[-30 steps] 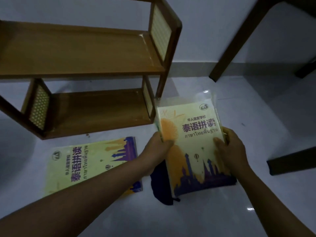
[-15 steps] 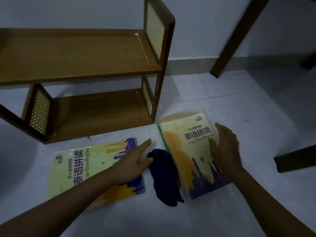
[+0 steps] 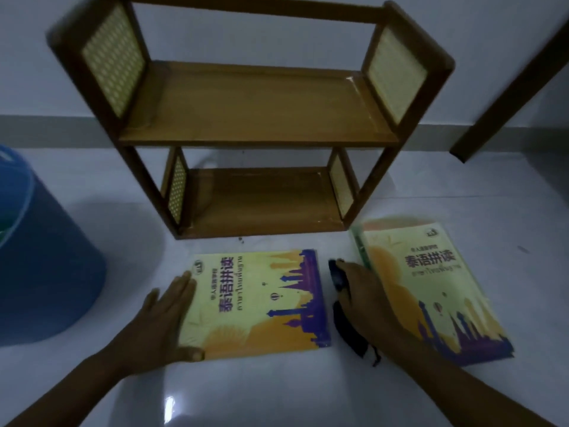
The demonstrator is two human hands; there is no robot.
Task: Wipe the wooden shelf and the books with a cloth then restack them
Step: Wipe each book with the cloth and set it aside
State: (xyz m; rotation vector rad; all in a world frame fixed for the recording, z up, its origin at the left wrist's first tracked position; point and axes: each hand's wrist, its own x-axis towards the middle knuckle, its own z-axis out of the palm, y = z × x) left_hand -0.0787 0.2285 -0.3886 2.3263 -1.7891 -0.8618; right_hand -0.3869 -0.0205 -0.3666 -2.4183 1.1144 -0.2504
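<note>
Lying flat on the floor (image 3: 277,396), both books sit out of the wooden shelf (image 3: 261,118), which stands empty at the far side w/ both boards bare. Left book (image 3: 258,303) is just near of the shelf's bottom board, turned sideways; right book (image 3: 431,291) lies near the shelf's right foot, and looks like a stack, since a green edge shows under its far-left corner. Left hand (image 3: 167,322) rests open, palm down, on the left edge of the left book, fingers flat and thumb at the near corner: a released grip, steadying only. Right hand (image 3: 360,300) is down between the two books on the dark cloth (image 3: 351,334); fingers seem curled over the cloth's far end but the frame is dim, so can't tell if the grip has clenched on it or just lies on top. Judgement: step in hand = taking up the cloth to wipe the left book's cover while the other hand pins it. Whether the shelf has been wiped already can't be read from this. Next move calls for a firm bunch of cloth in the right hand, then strokes across the cover w/ the left hand holding the book so it doesn't slide on the glossy floor. A blue bin (image 3: 40,257) stands at far left, well apart.
</note>
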